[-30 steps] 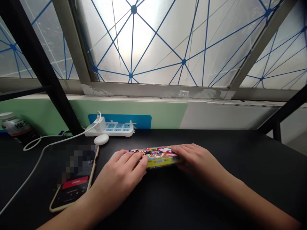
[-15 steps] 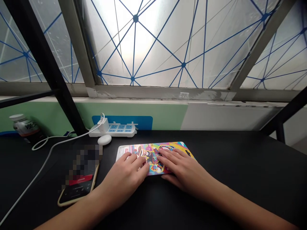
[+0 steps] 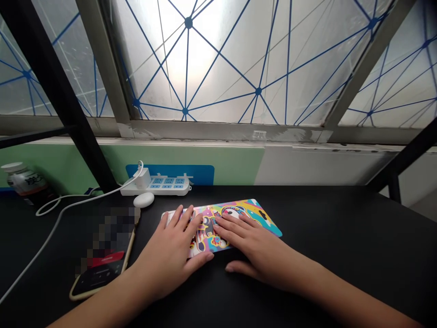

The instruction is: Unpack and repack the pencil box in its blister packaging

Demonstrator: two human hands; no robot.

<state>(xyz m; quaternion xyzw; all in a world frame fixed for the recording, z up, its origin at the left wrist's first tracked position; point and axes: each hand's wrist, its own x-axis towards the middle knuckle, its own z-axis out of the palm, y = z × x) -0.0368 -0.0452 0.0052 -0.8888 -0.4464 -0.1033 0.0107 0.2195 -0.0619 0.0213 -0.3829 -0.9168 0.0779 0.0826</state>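
A flat, brightly coloured cartoon-printed box [image 3: 251, 214] lies face up on the black table [image 3: 341, 237]. My left hand [image 3: 170, 255] rests flat on its left part, fingers stretched and spread. My right hand [image 3: 252, 246] lies flat on its middle, fingers extended toward the left, thumb on the table beside the box's near edge. Both hands press on the box without gripping it.
A phone [image 3: 102, 259] with a lit screen lies left of my left hand. Behind it are a small white oval case [image 3: 144, 199], a white power strip [image 3: 157, 184] with a charger and cable [image 3: 51, 228], and a bottle [image 3: 25, 182] at far left. Window frame behind.
The box went from standing on its edge, held between my hands, to lying flat face up. Both hands now lie open on top of it.
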